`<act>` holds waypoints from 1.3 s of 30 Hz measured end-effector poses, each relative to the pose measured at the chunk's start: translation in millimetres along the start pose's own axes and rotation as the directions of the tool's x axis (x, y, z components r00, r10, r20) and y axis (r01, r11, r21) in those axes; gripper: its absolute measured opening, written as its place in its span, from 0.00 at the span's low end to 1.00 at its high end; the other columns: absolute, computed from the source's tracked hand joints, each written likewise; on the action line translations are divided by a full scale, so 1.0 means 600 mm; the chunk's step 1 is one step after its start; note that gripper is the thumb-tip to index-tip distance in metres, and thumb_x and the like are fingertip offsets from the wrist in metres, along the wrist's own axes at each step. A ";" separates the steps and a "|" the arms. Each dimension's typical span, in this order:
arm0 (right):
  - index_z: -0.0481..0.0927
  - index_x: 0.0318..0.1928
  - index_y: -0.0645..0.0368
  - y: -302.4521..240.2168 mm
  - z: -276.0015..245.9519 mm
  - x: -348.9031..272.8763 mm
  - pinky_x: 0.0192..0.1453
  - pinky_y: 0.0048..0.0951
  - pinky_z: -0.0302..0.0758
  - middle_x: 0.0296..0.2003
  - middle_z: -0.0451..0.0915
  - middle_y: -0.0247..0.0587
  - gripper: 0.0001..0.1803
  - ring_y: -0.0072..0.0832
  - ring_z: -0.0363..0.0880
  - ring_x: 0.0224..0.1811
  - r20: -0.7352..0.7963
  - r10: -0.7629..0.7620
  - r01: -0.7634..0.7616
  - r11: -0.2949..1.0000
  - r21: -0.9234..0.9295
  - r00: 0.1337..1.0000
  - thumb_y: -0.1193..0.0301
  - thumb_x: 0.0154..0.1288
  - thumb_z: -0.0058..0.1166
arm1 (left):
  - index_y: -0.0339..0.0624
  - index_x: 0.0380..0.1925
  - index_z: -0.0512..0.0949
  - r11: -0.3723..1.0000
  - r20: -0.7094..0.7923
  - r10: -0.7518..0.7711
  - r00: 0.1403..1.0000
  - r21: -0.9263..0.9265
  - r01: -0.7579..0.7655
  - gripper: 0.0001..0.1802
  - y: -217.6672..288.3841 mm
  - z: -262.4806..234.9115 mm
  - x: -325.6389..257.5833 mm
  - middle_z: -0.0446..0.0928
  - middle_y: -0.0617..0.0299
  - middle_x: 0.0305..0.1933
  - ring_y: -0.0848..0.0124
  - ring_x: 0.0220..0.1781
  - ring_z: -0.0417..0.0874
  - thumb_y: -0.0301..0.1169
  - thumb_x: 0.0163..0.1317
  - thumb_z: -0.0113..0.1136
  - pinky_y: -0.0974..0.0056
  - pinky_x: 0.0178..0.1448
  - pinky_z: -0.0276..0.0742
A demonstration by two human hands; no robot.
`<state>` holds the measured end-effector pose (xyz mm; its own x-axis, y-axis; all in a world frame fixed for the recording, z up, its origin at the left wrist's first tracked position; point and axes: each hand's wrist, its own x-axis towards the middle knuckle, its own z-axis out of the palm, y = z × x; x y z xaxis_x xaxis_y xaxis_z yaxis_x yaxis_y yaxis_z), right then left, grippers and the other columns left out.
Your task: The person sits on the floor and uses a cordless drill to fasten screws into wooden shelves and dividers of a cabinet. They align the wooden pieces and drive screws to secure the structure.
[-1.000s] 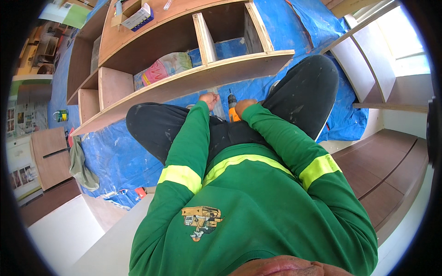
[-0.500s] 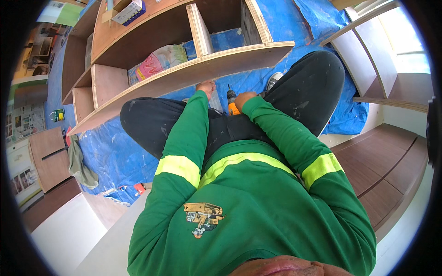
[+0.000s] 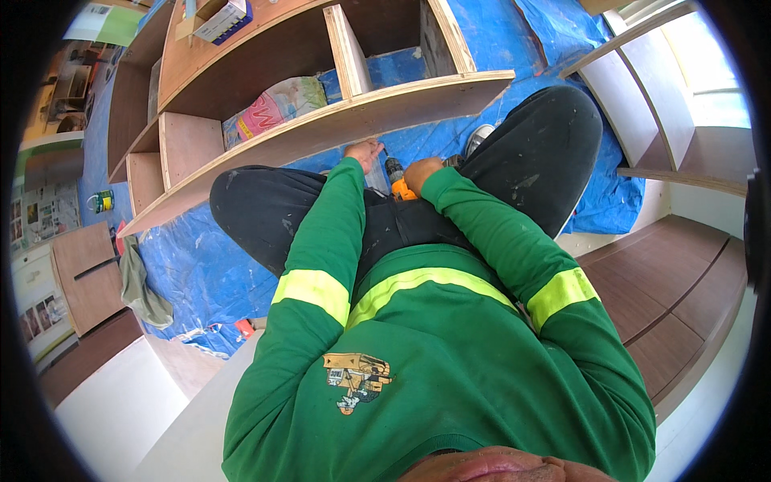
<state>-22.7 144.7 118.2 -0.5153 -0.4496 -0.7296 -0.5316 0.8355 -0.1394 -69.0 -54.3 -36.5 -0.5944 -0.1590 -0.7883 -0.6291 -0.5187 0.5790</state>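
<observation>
With 12 straight ahead of the seated person and the drill as the hub, the legs, in dark trousers [image 3: 546,153], are folded out toward 9 and 2 o'clock. The orange-and-black drill [image 3: 397,180] is between them, its tip aimed at 11. The right hand [image 3: 422,172], on its 3 o'clock side, is curled round the drill. The left hand [image 3: 364,153], at 10, has its fingers bent near the tip; whether they pinch anything I cannot tell. A shoe [image 3: 479,139] shows at 2. A blue tarp [image 3: 201,277] covers the floor around.

Just beyond the left hand, a wooden shelf unit [image 3: 297,145] stretches from 9 past 12. Inside it, at 10, lies a crumpled pink-and-pale bag [image 3: 275,114]. Farther off, a small box [image 3: 225,24] sits on the wood between 10 and 11, a grey-green cloth [image 3: 142,281] lies at 8, and a can [image 3: 100,202] stands at 9.
</observation>
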 end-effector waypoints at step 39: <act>0.89 0.53 0.57 0.049 0.051 0.030 0.55 0.53 0.87 0.50 0.90 0.53 0.16 0.51 0.91 0.53 -0.125 -0.047 0.046 0.999 -0.011 0.991 0.66 0.68 0.60 | 0.39 0.44 0.81 0.820 0.016 -0.081 0.997 0.570 0.058 0.12 -0.096 0.032 0.108 0.86 0.53 0.36 0.62 0.31 0.90 0.26 0.78 0.46 0.52 0.29 0.86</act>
<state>-27.2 170.8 80.4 -0.5695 -0.5247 -0.6327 -0.5621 0.8102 -0.1660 -81.1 -18.5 -117.0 -0.5493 -0.1026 -0.8293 -0.8354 0.0441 0.5479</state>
